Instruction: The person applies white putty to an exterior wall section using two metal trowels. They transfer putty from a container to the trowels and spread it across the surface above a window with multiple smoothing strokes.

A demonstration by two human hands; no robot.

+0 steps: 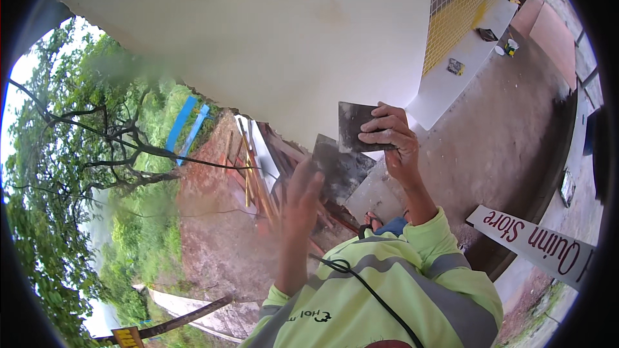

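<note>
My right hand (396,138) is closed round the edge of a dark, squarish flat plate (356,127) with pale smears, its fingers lying across the front. Lower and to the left, my left hand (301,196) is blurred, with its fingertips at a second dark flat plate (334,171) coated in greyish material; it appears to grip this plate's left edge. The two plates lie close together in view, the right one higher. Just beyond them rises a broad pale smooth wall (271,45) with a ragged left edge.
Planks and boards (258,167) lie in a heap at left. A pale ledge (445,87) runs to the far right, with a yellow mesh (461,19) above it. Small containers (509,48) stand beyond. A white sign (535,241) juts in at right; branches (129,142) hang at left.
</note>
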